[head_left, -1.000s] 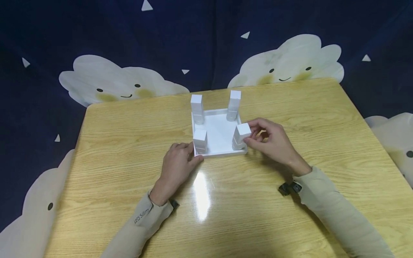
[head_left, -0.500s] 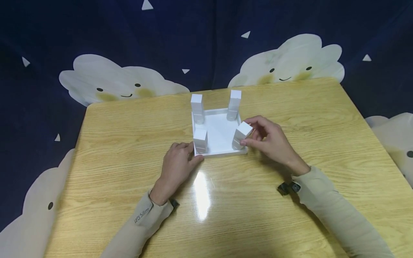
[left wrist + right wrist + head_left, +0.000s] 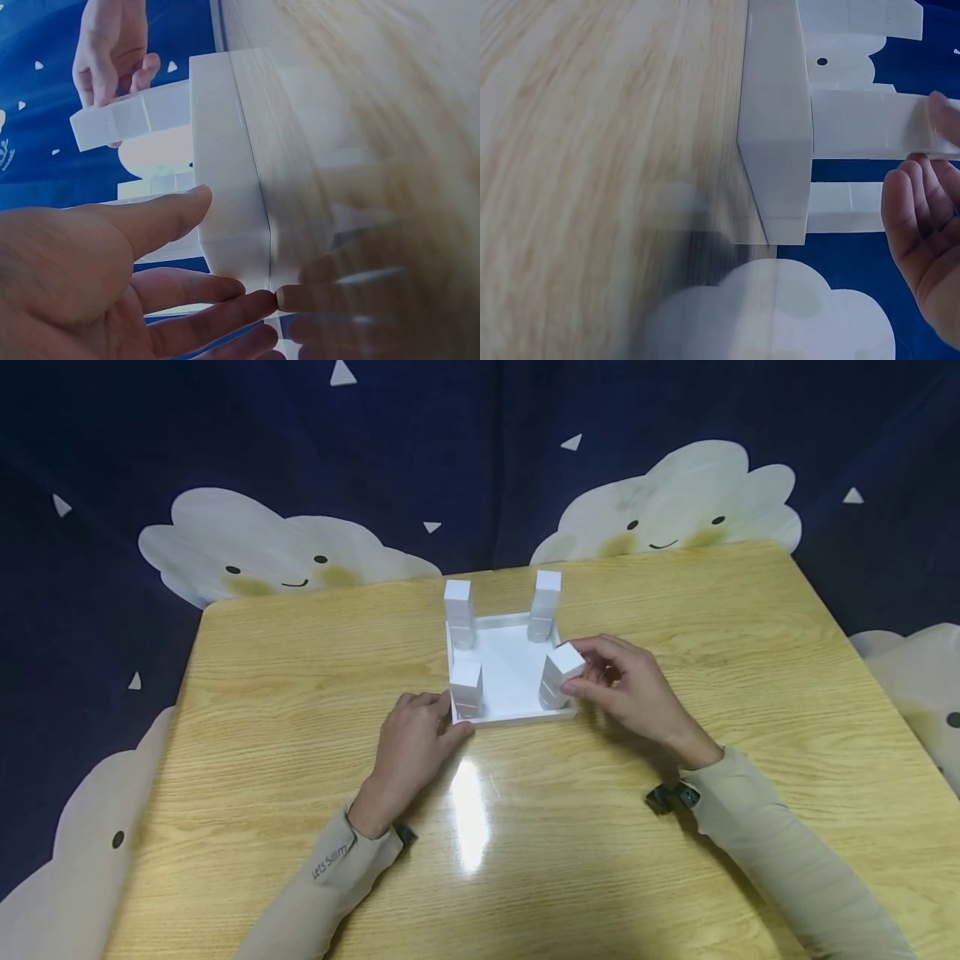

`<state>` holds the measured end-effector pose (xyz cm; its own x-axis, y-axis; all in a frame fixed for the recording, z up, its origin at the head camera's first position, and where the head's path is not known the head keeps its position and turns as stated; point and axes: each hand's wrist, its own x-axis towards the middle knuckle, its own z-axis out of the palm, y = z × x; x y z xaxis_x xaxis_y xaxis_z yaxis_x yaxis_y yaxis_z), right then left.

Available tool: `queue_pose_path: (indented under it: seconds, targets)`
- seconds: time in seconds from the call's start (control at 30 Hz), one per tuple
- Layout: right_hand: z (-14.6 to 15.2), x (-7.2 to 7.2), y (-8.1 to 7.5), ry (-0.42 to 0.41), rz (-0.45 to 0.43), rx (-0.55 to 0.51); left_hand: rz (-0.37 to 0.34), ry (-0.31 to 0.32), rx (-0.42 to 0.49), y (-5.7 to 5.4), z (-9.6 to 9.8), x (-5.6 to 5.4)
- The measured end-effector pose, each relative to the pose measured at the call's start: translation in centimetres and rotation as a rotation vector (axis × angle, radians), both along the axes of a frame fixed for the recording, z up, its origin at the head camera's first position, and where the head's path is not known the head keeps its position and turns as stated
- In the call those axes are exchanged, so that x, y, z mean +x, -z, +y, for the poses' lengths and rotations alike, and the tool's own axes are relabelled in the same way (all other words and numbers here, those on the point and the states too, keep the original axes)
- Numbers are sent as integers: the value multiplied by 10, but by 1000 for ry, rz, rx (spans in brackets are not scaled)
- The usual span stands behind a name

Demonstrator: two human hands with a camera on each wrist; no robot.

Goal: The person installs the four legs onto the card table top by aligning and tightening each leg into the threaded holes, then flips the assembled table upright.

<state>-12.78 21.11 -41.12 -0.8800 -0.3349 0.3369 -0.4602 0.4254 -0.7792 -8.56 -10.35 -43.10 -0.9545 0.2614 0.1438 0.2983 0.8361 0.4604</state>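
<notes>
A shallow white square tray (image 3: pixel 510 672) with raised edges lies on the table, a square white post standing at each corner. My left hand (image 3: pixel 412 739) grips its near left corner, thumb over the front wall and fingers along the left side. In the left wrist view the thumb lies against the white wall (image 3: pixel 229 150), fingertips down at the table. My right hand (image 3: pixel 626 689) pinches the upper part of the front right post (image 3: pixel 557 677) between thumb and fingers. That post's top is turned out of line with the tray. Beside my left hand is the front left post (image 3: pixel 467 685).
Two more white posts rise at the back, the back left post (image 3: pixel 459 610) and the back right post (image 3: pixel 545 602). The wooden table (image 3: pixel 300 710) extends around the tray. Behind it hangs a dark blue curtain (image 3: pixel 480 452) with printed clouds.
Between my right fingers the front right post has twisted, its top face turning from nearly square-on to angled. My right hand shifted only slightly. The left hand and tray stayed put.
</notes>
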Motion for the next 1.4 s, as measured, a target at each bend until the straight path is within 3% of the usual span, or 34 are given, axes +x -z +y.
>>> queue_pose_path:
  seconds: [0.3,1.0,1.4]
  targets:
    - [2,2,1,-26,-27,-54,18,8,0,2,-1,1]
    - [4,2,2,12,-20,-25,17,7,1,2,-1,1]
    - [4,-1,1,-25,-12,-23,30,11,12,2,0,0]
